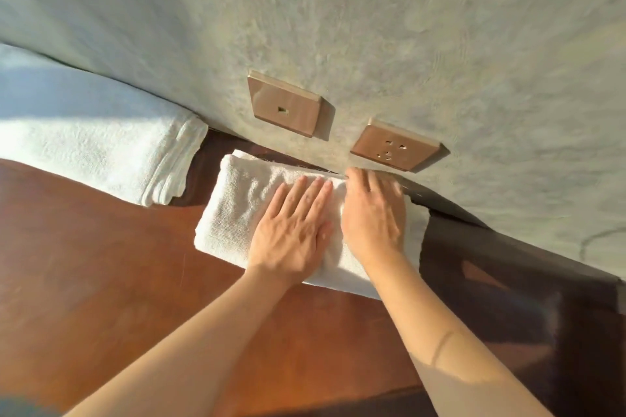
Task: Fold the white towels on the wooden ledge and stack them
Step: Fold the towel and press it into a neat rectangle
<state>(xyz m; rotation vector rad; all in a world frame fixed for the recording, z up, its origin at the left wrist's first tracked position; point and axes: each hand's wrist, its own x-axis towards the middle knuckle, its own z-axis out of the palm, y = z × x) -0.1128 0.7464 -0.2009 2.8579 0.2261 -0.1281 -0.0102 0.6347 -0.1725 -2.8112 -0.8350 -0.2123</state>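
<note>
Two towels show on the wooden ledge (101,281). At the upper left of the frame lies a larger folded towel (95,145), against the wall (372,27). At centre, a smaller folded towel (244,206) lies just beside it, apart, not yet stacked. Both hands press flat on it: left hand (291,230) and right hand (372,213), fingers straight, gripping nothing. Folding looks nearly done; stacking remains. The right fingertips blur, perhaps smoothing. No containers appear.
</note>
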